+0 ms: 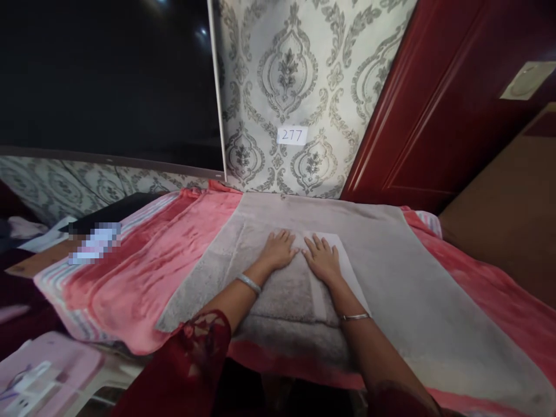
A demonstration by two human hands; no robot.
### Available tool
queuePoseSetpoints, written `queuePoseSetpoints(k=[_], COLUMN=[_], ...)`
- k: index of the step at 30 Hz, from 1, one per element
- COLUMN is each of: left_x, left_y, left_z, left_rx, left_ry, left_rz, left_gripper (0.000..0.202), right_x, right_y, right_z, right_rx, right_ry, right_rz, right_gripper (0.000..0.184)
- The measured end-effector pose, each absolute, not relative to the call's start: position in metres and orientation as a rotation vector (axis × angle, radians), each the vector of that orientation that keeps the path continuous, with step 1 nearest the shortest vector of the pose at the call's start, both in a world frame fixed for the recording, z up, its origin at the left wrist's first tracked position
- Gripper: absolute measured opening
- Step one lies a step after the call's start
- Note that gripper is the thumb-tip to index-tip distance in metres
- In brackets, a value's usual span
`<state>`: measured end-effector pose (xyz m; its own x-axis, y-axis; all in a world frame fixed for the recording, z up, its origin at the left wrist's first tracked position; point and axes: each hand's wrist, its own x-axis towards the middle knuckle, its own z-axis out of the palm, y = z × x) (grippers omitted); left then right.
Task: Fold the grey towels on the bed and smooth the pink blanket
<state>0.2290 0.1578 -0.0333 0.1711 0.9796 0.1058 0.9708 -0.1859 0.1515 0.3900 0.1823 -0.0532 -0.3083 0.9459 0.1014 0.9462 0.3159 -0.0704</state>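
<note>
My left hand (278, 251) lies flat with fingers spread on a folded, fluffy grey-brown cloth (282, 295). Beside it, my right hand (322, 260) also rests flat and open, over the cloth's right side, where a smooth white piece (350, 272) shows beneath the fingers and along the edge. I cannot tell whether this white piece is fabric or board. The folded cloth sits on a wider grey sheet of fabric (391, 278), partly turned over at the left. Neither hand grips anything.
Pink-red plush bedding (160, 260) covers the surface under the grey fabric. A large dark screen (108, 81) stands at the back left, patterned wallpaper (286, 69) behind. A dark red panel (417, 116) and brown board (499, 220) border the right. A pink item (65, 365) is at lower left.
</note>
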Motion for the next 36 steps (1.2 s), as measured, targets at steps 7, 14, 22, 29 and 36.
queuePoseSetpoints(k=[7, 14, 22, 29, 36], left_x=[0.181, 0.113, 0.151, 0.225, 0.224], left_y=[0.166, 0.163, 0.183, 0.204, 0.201], left_z=[-0.034, -0.028, -0.002, -0.013, -0.032], left_rx=[2.220, 1.959, 2.094, 2.388, 2.376], left_ry=[2.146, 2.350, 2.315, 1.871, 1.938], left_rz=[0.201, 0.127, 0.145, 0.138, 0.174], left_gripper=[0.066, 0.062, 0.064, 0.056, 0.062], right_x=[0.394, 0.394, 0.393, 0.393, 0.394], right_y=[0.184, 0.184, 0.182, 0.184, 0.185], right_z=[-0.059, -0.059, -0.053, -0.054, -0.054], right_rx=[-1.729, -1.697, -1.697, -1.699, -1.694], right_ry=[-2.434, -2.418, -2.405, -2.395, -2.391], right_rz=[-0.018, 0.000, 0.052, 0.071, 0.096], right_gripper=[0.056, 0.055, 0.056, 0.055, 0.056])
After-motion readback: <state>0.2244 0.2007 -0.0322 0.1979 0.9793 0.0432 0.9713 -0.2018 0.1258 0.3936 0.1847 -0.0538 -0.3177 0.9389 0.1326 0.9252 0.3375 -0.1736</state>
